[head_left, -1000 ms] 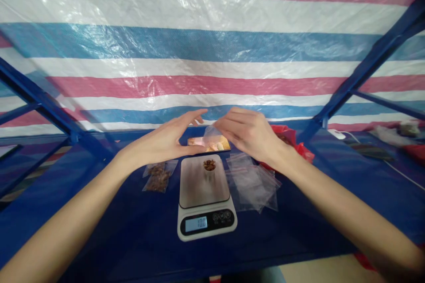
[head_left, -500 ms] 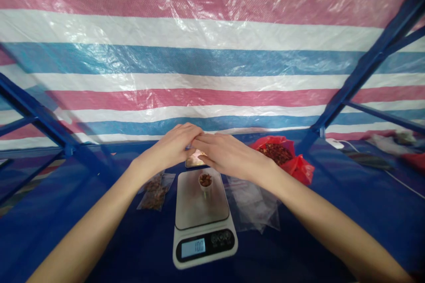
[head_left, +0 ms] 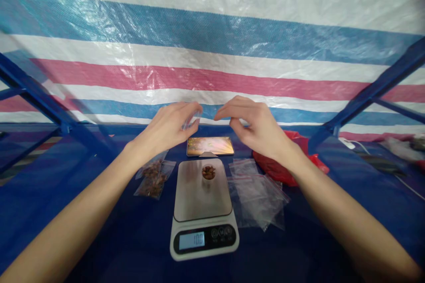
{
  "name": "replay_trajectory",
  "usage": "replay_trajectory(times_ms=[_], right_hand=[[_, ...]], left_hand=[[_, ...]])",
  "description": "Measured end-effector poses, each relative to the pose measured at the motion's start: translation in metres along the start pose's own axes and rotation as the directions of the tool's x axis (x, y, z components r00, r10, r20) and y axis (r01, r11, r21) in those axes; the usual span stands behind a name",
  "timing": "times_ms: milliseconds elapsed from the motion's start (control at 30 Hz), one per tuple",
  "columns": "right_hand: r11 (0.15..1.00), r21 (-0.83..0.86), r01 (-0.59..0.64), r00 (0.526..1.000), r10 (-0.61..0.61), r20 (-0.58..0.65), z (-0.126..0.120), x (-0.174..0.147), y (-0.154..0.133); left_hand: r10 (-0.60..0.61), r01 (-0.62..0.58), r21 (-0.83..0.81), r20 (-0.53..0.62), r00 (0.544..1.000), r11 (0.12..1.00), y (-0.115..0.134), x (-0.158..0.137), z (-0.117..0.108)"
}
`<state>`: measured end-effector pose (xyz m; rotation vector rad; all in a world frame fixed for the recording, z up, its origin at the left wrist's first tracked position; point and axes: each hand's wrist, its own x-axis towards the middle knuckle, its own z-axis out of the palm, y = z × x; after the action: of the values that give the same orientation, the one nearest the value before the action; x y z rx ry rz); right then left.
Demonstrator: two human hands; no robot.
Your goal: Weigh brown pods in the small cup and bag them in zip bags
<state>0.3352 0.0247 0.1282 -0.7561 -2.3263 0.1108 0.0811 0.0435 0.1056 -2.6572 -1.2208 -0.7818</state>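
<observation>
My left hand [head_left: 175,119] is raised above the far side of the scale, its fingers and thumb closed on a small clear plastic bag [head_left: 191,121], mostly hidden. Across a gap, my right hand [head_left: 249,119] hovers with fingers bent and thumb apart, nothing visible in it. Beneath them lies a phone [head_left: 210,145] with its screen lit. On the white kitchen scale [head_left: 192,201] stands a small cup [head_left: 208,180] filled with brown dried pieces [head_left: 209,171]. The scale's display [head_left: 191,241] reads 10.0.
Left of the scale are filled clear bags [head_left: 153,181]. Several flat clear zip bags [head_left: 257,199] lie to its right. Behind my right forearm sits a red plastic bag [head_left: 277,170]. Blue metal bars [head_left: 357,101] flank the blue surface, with a striped tarp [head_left: 199,77] behind.
My hands have separated, the right one moving right and up. The clear bag now shows in my left hand. The view has tilted downward, and more of the phone is uncovered.
</observation>
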Motion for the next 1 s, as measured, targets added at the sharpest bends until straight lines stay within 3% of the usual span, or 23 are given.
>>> replay_trajectory(times_ms=[33,100,233,300,367,567,833,1000], right_hand=[[0.999,0.000,-0.046,0.999,0.046,0.017,-0.004,-0.001,0.006],[0.993,0.049,-0.109,0.982,0.100,0.163,-0.010,-0.005,0.019],[0.973,0.129,-0.192,0.827,0.090,0.555,-0.013,-0.016,0.035],[0.969,0.134,-0.207,0.759,0.073,0.647,-0.008,-0.018,0.035],[0.967,0.155,-0.203,0.728,0.043,0.685,0.000,-0.019,0.031],[0.960,0.181,-0.214,0.726,0.032,0.687,0.011,-0.017,0.032],[0.974,-0.116,-0.192,0.826,0.225,0.518,-0.006,-0.023,0.056],[0.980,0.017,-0.199,0.789,0.150,0.596,0.003,-0.024,0.057]], left_hand=[[0.000,0.000,0.007,0.007,1.000,1.000,0.000,0.000,0.002],[0.016,-0.016,0.006,0.016,1.000,1.000,0.001,-0.002,0.007],[0.034,-0.034,-0.010,0.030,0.999,0.999,0.004,-0.020,0.020],[0.018,-0.017,-0.020,0.032,0.999,1.000,0.003,-0.037,0.028],[-0.039,0.039,-0.030,0.020,0.999,0.999,0.000,-0.056,0.035],[-0.116,0.115,-0.024,-0.087,0.989,0.993,-0.001,-0.090,0.040],[-0.072,0.072,0.001,-0.133,0.988,0.997,0.014,-0.093,0.047],[-0.060,0.061,0.004,-0.123,0.991,0.998,0.017,-0.096,0.047]])
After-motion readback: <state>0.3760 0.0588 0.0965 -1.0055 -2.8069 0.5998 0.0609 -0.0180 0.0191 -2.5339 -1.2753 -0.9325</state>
